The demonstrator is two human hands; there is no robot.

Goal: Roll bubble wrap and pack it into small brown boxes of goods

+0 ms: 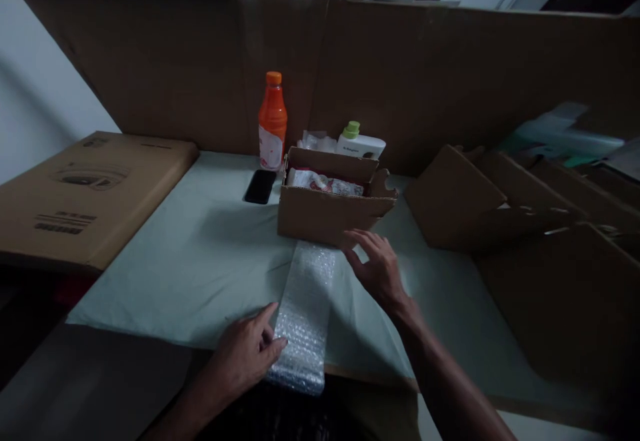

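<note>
A strip of clear bubble wrap [310, 301] lies lengthwise on the pale green cloth, its near end curling over the table's front edge. My left hand [249, 348] is at its left edge near that end, thumb and index finger apart, holding nothing. Beyond the strip's far end stands an open cardboard box [325, 218]. Inside the box are white packets [325, 182] with red print, partly hidden by its front wall. Close to the box's lower right front is my right hand [373, 261], fingers loosely bent and apart with nothing in them. Whether it touches the box, I cannot tell.
Behind the box stand an orange bottle [273, 121] and a white bottle with a green cap [360, 142]. A black phone [261, 186] lies left of it. A flat carton [95, 194] sits at left; open cardboard boxes [540, 294] fill the right. A tall cardboard panel [280, 41] closes the back.
</note>
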